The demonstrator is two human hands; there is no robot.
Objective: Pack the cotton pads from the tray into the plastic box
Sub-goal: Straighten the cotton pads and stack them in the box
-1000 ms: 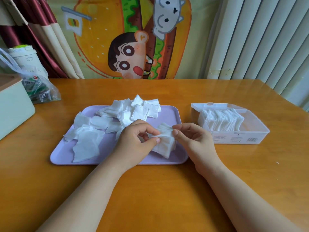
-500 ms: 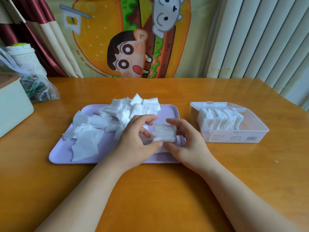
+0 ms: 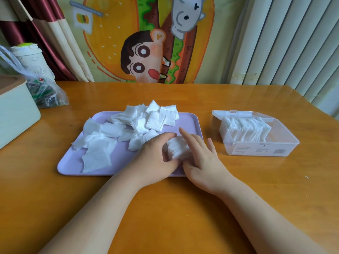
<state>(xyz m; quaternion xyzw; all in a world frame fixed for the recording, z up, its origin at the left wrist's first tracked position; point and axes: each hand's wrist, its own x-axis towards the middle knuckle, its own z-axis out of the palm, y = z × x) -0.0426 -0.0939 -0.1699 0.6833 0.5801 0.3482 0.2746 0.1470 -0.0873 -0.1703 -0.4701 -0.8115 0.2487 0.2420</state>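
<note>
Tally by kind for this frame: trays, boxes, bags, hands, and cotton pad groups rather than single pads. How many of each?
Trays: 1, the lavender tray
Boxes: 2, the clear plastic box and the pale green box
Bags: 1, the plastic bag
Hands: 2, left hand and right hand
Pad groups: 3, loose heap, held stack, boxed row
Total: 9

The left hand and right hand hide part of a small stack of cotton pads and the near right corner of the tray. The label on the plastic box is too small to read.
</note>
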